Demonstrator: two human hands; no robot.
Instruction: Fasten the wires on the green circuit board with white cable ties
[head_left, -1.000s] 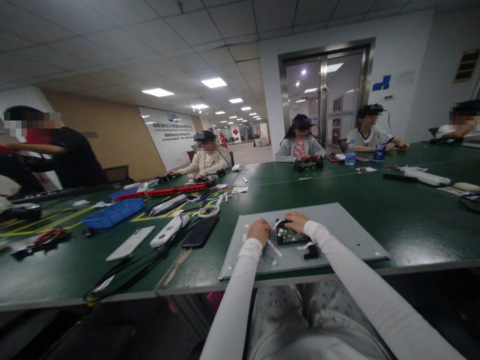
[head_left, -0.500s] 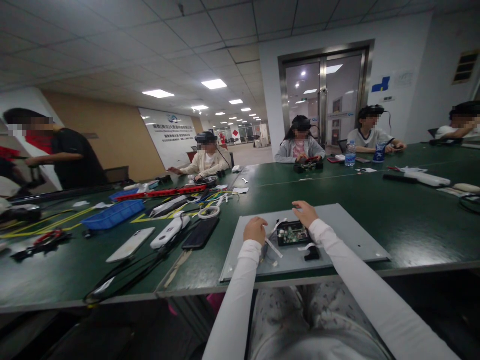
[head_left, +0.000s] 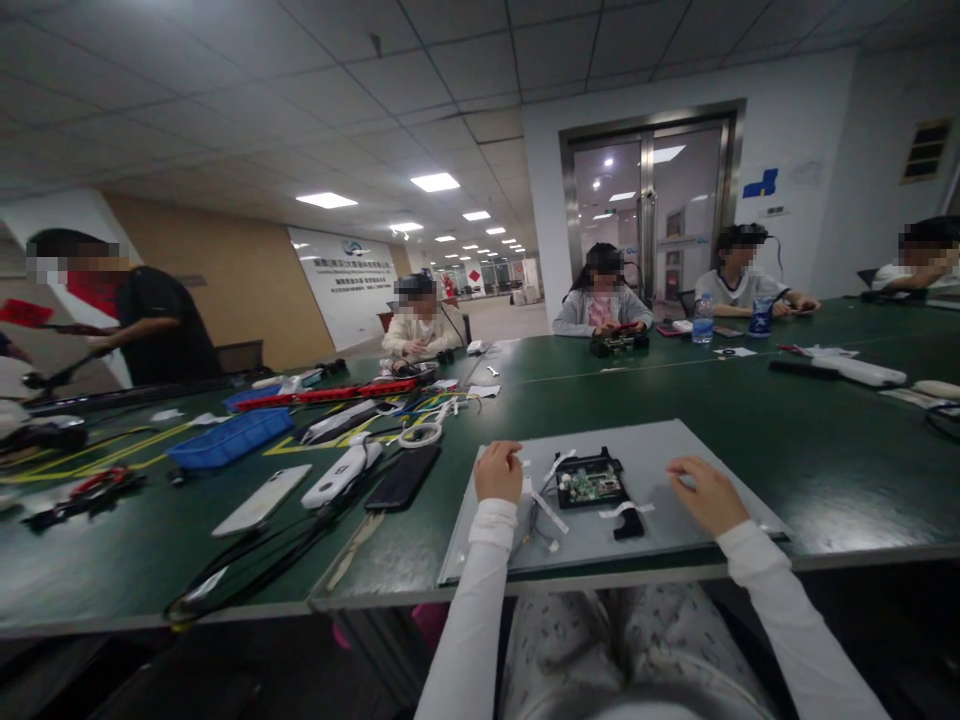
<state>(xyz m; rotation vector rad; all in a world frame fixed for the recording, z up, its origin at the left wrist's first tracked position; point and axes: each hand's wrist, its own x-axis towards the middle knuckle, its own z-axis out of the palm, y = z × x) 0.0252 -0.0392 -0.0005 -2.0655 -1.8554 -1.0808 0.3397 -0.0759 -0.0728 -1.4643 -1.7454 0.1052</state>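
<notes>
Swinging right, the right hand (head_left: 705,495) leaves the circuit board (head_left: 589,484) uncovered, fingers released; the left hand (head_left: 497,472) stays curled, contents impossible to tell.

Green table (head_left: 787,440); glass doors (head_left: 649,225); ceiling lights (head_left: 435,182).

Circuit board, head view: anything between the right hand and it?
Nothing on the direct line: only bare grey mat separates the right hand from the circuit board. A small black part with a white strip lies just off that line, toward the person.
</notes>
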